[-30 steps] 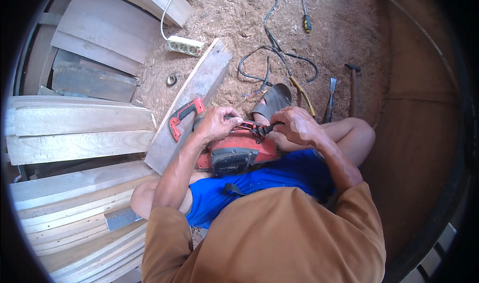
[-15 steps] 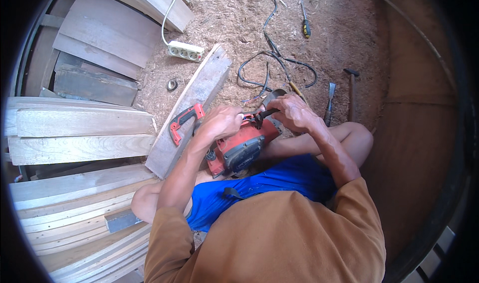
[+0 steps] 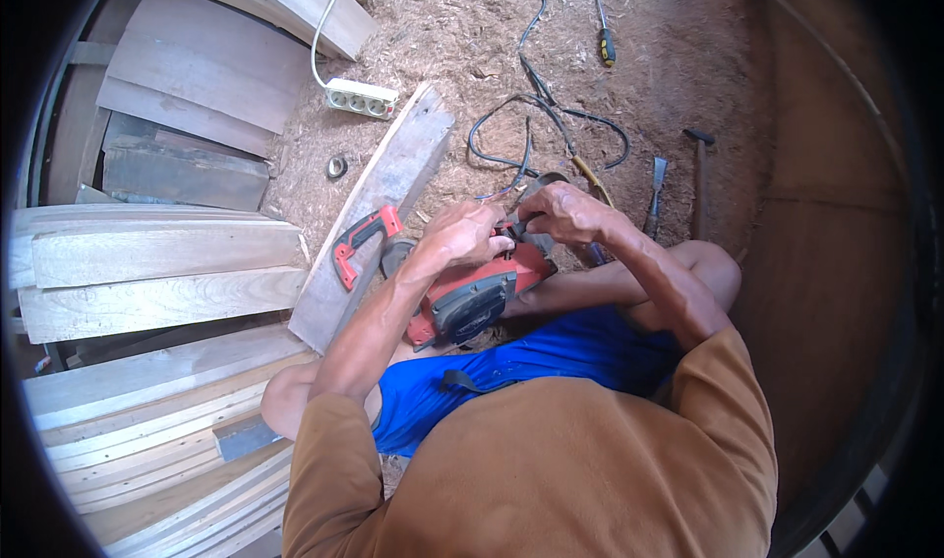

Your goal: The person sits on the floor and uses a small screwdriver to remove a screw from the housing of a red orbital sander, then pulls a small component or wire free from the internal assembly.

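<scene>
A red and dark grey electric planer (image 3: 477, 297) rests against my lap, its inner parts uncovered near the top. My left hand (image 3: 460, 235) bends over its upper edge, fingers pinched on a small black part (image 3: 508, 232) there. From the other side, my right hand (image 3: 562, 212) meets it, thumb and fingers closed at the same spot; what they pinch is mostly hidden. Beside my left wrist, a loose red and black handle cover (image 3: 366, 243) lies on a wooden board (image 3: 393, 179).
Shavings cover the ground (image 3: 472, 27). Around me lie a black cable (image 3: 531, 96), a white power strip (image 3: 361, 97), a tape roll (image 3: 336, 167), a screwdriver (image 3: 606, 47), a chisel (image 3: 656, 194) and a hammer (image 3: 699, 179). Planks (image 3: 167, 248) are stacked at left; a brown panel (image 3: 816, 342) stands right.
My hands have come closer together over the planer. The left has shifted right and the right slightly left; the dark sleeve that showed between them is now mostly covered.
</scene>
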